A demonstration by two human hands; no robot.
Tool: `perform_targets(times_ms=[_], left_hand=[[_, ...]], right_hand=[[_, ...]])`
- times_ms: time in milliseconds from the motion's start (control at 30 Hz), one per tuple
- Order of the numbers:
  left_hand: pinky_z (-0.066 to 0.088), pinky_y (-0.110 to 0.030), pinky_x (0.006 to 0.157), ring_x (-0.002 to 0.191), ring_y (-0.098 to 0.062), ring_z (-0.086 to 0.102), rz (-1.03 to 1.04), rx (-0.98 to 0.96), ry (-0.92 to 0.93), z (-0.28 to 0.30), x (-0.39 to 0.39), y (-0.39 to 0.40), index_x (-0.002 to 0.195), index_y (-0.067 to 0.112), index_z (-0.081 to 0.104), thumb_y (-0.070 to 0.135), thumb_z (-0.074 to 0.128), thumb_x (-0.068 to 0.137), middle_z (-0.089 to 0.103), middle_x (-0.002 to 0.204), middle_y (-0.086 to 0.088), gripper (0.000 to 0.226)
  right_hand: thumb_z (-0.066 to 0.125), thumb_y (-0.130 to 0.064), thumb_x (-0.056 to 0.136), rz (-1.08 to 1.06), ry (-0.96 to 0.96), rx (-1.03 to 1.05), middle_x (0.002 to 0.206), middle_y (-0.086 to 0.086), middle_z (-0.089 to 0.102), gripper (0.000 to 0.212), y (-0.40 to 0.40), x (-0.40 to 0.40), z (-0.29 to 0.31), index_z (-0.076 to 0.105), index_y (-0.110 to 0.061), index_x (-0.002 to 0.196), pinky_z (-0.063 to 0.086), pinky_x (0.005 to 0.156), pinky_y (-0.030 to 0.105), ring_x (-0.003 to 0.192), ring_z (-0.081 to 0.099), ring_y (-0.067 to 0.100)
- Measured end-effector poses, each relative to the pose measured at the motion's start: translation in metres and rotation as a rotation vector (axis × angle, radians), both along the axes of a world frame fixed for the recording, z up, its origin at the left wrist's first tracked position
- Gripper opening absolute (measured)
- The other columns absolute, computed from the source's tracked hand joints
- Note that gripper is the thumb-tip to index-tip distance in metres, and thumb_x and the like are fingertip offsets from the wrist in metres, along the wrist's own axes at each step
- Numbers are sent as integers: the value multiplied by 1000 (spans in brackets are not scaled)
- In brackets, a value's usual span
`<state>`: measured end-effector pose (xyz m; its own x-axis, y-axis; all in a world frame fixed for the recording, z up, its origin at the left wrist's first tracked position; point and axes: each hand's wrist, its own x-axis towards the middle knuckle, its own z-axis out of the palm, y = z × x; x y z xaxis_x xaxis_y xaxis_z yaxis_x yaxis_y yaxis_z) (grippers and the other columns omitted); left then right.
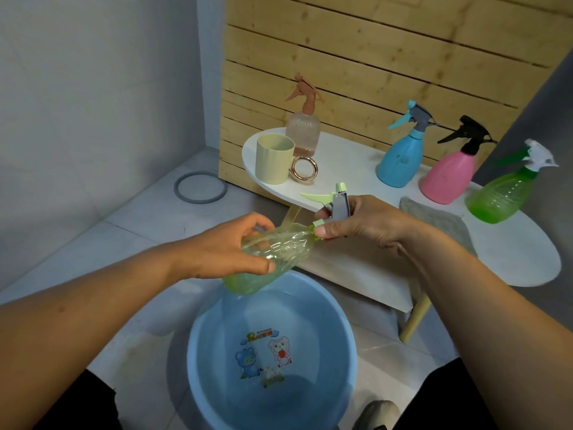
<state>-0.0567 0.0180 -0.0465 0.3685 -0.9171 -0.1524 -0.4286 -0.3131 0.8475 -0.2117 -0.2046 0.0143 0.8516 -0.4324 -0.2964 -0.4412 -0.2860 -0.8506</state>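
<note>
A pale yellow-green see-through spray bottle (279, 252) lies tilted, almost on its side, in the air above a blue plastic basin (198, 333). My left hand (229, 246) grips the bottle's body, fingers over the top and thumb underneath. My right hand (362, 221) holds the light green and grey trigger head (339, 201) at the bottle's neck, with the thumb against the green collar. The basin stands on the floor below, holds some water and has cartoon animals printed inside.
A low white oval table (350, 169) stands behind the basin. On it are a cream mug (273, 158) with a gold ring handle, a peach spray bottle (303, 125), a blue one (401, 153), a pink one (449, 172), a green one (508, 190) and a grey cloth (434, 212). A grey ring (201, 187) lies on the floor.
</note>
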Motion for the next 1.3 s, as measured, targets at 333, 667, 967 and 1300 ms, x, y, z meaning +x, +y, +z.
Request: perform_targets(times_ms=[333,667,967,1300], left_hand=[[58,-39,93,106,-17,72,-19,-5,332,4,-3,-4,129,37,58,45,68,81,73,114,2,49],[58,-33,94,107,-6,67,154,-7,88,-9,5,-10,139,39,50,26,89,75,65,122,11,76],[53,-27,90,110,-4,57,204,23,-52,-21,6,-13,131,37,45,31,94,67,56,118,14,81],[52,-34,99,116,-5,55,234,-23,-45,-22,-1,-29,133,36,45,33,96,65,57,123,14,85]], right_hand=[[82,-5,78,-115,-116,169,95,12,69,32,-4,3,-4,64,-4,105,60,88,33,87,69,21],[81,-32,82,-568,-280,211,99,5,79,46,-44,-1,5,63,-11,119,46,73,29,77,66,13],[62,-34,99,-813,-197,330,88,1,74,26,-98,-17,-7,66,-12,113,42,50,22,56,54,6],[62,-25,100,-911,-125,215,77,12,69,23,-105,-8,-37,66,-3,95,53,47,27,52,57,17]])
